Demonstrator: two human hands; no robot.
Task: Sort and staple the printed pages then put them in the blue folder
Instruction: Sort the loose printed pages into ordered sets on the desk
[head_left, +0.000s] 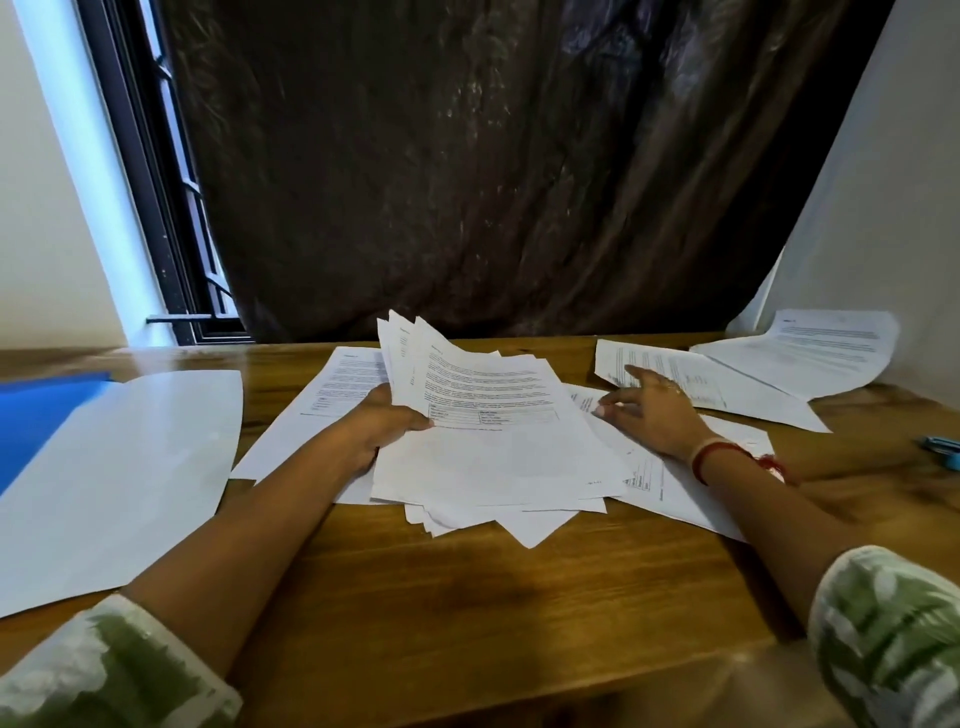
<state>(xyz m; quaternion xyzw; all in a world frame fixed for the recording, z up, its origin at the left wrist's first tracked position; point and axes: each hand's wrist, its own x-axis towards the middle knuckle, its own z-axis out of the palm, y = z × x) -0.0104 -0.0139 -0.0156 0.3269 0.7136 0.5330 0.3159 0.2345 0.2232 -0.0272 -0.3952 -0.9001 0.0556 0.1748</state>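
Note:
My left hand (382, 423) grips a fanned stack of printed pages (498, 441) at its left edge, raised a little over the table's middle. My right hand (649, 410) reaches to the right with fingers spread and relaxed, over a loose printed sheet (680, 467) and close to another page (727, 395). One printed page (332, 395) lies flat behind my left hand. A further page (821, 353) lies at the far right, curling up the wall. The blue folder (31, 415) sits at the far left, partly under a large blank sheet (119, 483). A blue stapler (943, 449) shows at the right edge.
The wooden table (467, 597) has bare room at the front between my forearms. A dark curtain (493, 171) hangs behind the table, a window (171, 218) stands at the back left, and a white wall (893, 208) borders the right side.

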